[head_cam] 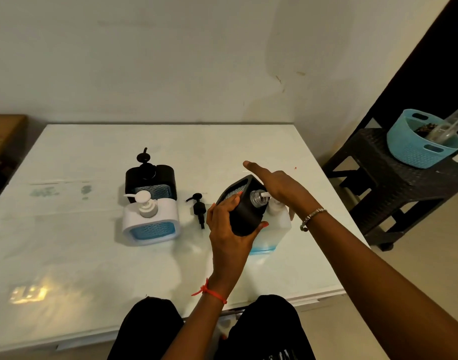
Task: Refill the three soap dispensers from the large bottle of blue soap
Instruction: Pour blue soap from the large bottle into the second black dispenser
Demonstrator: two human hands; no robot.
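My left hand [222, 229] grips a black soap dispenser [244, 216], tilted, its open clear neck held at the white pump spout of the large bottle [272, 235]. The bottle stands behind it, with a shallow layer of blue soap at its base. On the bottle's pump my right hand [277, 183] presses down with straight fingers. The dispenser's black pump head [198, 209] lies loose on the white table [93, 255]. Left of it stand a white dispenser [151, 222] and, behind that, a second black dispenser [150, 180], each with its pump on.
A dark wicker stool [394, 188] stands right of the table and carries a teal basket [420, 149]. A wall runs along the table's far edge. Wooden furniture [4, 136] shows at the far left. My knees are at the near table edge.
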